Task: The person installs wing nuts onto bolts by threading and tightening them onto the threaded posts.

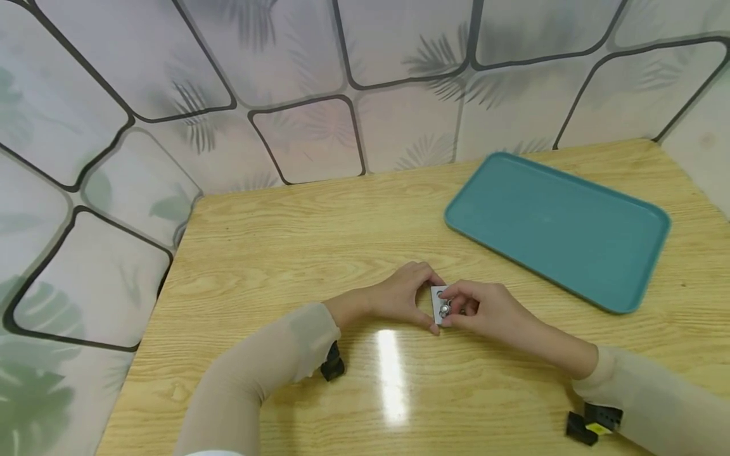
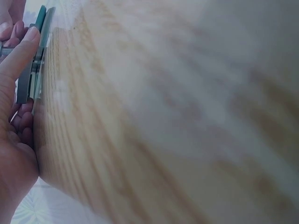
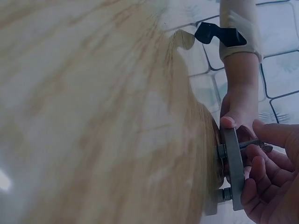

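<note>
From my end, the plate (image 1: 437,306) sits near the middle of the table (image 1: 274,253), between the two hands, to the near left of the tray (image 1: 559,231). The left hand (image 1: 399,297) holds it by opposite edges, thumb at the near end and a finger at the far one, so that grip is pinching the plate. The right hand (image 1: 487,309) has its fingers curled round the bolt (image 3: 251,143), which stands up from the plate's upper face; I can't tell how hard that grip presses.

My main worry is a twist. If the bolt binds, I'd expect turning force to pass into the plate, and a hold on its edges alone could let it swing. The right wrist view shows two nuts (image 3: 221,150) on the plate's table side; I can't make out whether they bear on the table. If they do, I judge the plate could rock on them under an uneven push and tip the bolt off line, which could cross its thread.

Crowding is the other risk: both hands work on one small part, and a slip off the bolt could knock the left fingers loose. A dropped bolt might well roll away across the smooth table.
</note>
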Demonstrator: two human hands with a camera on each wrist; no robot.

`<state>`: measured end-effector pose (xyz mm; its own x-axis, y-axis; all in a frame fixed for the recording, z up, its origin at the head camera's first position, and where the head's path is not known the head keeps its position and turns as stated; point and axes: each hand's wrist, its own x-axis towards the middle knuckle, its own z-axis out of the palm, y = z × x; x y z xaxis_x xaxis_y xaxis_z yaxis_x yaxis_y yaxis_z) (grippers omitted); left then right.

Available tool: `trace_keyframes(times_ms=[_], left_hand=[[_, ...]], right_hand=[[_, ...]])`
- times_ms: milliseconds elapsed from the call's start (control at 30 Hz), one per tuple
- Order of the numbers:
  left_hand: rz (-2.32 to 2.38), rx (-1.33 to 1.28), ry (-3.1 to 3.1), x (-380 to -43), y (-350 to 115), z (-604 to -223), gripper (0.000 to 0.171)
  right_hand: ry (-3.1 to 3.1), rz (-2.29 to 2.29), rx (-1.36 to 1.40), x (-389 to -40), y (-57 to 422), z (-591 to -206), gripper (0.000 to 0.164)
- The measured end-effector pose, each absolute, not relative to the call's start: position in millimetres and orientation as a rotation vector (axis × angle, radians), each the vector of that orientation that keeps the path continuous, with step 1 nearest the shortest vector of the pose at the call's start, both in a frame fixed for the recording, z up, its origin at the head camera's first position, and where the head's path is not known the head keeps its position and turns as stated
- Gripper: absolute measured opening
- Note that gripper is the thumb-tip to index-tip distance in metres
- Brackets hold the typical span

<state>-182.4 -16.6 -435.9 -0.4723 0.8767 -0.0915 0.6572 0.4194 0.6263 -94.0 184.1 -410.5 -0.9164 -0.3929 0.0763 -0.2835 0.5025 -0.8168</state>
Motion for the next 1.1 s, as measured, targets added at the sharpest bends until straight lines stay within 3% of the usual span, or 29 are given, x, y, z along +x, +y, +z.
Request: trace_keyframes(times_ms=[200, 600, 1100], left_hand=[[0.731, 1.310, 2.273, -182, -17, -437, 0.070], [0.729, 1.294, 2.263, -182, -15, -436, 0.070], [0.734, 1.306, 2.260, -183, -17, -436, 0.071]], right_hand=[[2.607, -1.365, -0.559, -92, 183, -408, 0.026], [2.635, -1.371, -0.585, -88, 194, -410, 0.007], [2.687, -1.370, -0.596, -93, 191, -415, 0.022]])
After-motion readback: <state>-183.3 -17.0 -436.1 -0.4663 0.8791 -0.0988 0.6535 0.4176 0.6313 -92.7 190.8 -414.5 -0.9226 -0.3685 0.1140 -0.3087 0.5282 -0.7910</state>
